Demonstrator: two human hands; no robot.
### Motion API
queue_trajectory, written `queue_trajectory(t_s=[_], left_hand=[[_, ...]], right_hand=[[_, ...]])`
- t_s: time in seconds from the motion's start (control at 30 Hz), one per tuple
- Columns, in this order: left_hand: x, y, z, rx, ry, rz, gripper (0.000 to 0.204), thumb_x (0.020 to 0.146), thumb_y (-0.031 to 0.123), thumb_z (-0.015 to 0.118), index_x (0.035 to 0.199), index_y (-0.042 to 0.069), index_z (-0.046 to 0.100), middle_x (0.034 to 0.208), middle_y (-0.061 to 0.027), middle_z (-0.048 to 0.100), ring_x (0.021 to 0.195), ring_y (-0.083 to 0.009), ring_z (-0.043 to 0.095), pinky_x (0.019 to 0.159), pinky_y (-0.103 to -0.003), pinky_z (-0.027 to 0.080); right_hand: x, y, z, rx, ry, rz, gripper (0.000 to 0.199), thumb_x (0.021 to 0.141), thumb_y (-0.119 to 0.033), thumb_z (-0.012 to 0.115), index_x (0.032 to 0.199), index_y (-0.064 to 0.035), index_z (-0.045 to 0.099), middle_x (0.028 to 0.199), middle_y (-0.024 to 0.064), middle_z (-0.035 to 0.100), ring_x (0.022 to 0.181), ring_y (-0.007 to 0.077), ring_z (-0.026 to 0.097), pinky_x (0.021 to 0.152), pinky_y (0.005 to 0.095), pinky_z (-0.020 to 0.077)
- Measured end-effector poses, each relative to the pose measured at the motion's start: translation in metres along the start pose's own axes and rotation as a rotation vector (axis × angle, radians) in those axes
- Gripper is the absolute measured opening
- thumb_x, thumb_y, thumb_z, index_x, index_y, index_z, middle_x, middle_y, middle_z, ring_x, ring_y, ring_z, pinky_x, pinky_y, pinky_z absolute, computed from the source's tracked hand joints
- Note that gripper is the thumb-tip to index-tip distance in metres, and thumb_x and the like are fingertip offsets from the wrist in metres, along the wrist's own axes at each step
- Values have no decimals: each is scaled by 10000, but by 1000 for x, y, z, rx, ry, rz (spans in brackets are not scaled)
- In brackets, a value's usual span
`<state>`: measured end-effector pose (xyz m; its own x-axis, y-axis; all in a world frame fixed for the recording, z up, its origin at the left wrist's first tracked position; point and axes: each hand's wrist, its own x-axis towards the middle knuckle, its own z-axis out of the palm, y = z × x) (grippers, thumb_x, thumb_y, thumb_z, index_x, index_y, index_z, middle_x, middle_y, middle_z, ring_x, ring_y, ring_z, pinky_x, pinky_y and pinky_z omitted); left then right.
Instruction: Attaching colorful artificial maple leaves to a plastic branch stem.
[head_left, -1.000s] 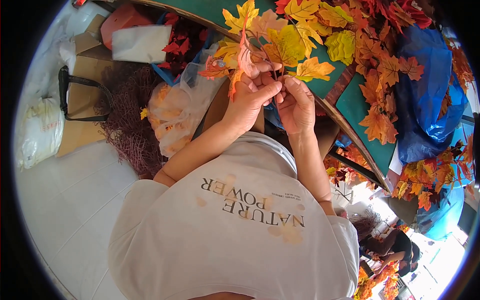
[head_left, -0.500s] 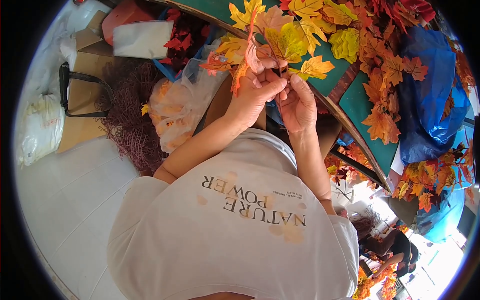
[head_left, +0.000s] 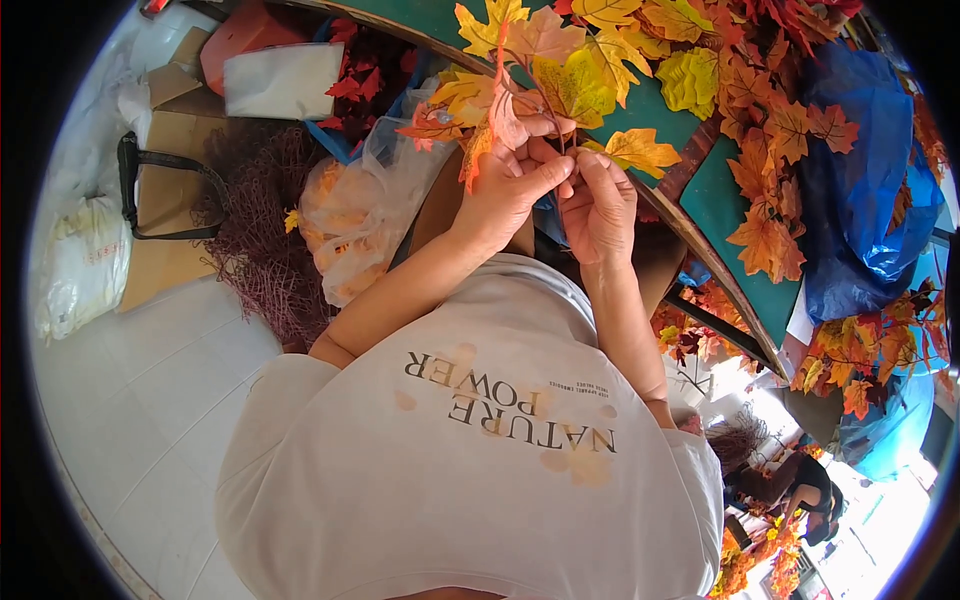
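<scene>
Green table (head_left: 715, 205) strewn with autumn leaves (head_left: 770, 130), blue plastic bag (head_left: 860, 190).

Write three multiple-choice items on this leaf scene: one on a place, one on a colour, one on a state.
1. Where is the blue plastic bag?
A. On the floor at left
B. On the table at right
C. In the left hand

2. What colour is the tabletop?
A. Green
B. White
C. Red

3. What is the left hand doing?
A. Resting open
B. Gripping a leaf sprig
C. Holding scissors

Answers: 1 B, it lies among leaves at the right. 2 A, bare green shows between leaves. 3 B, its fingers close on the stem beside the right hand.
</scene>
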<state>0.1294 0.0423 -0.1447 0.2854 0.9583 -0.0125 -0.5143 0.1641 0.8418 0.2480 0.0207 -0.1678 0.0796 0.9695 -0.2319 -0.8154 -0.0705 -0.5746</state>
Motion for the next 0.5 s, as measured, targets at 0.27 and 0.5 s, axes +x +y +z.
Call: queue_trajectory(t_s=[0.27, 0.5], left_hand=[[2, -10, -8, 3, -25, 12, 326, 832, -19, 599, 1148, -37, 522, 772, -31, 562, 663, -112, 555, 623, -224, 454], [3, -12, -11, 26, -47, -36, 341, 836, -20, 595, 1166, -33, 511, 807, -37, 561, 667, -117, 548, 627, -230, 458]], right_hand=[[-3, 2, -5, -9, -59, -56, 41, 843, -2, 605, 860, -2, 641, 839, 91, 638, 677, 174, 582, 601, 274, 501], [-1, 12, -17, -211, 30, -260, 78, 823, 55, 601, 844, -10, 638, 872, 63, 636, 701, 118, 572, 610, 262, 484]])
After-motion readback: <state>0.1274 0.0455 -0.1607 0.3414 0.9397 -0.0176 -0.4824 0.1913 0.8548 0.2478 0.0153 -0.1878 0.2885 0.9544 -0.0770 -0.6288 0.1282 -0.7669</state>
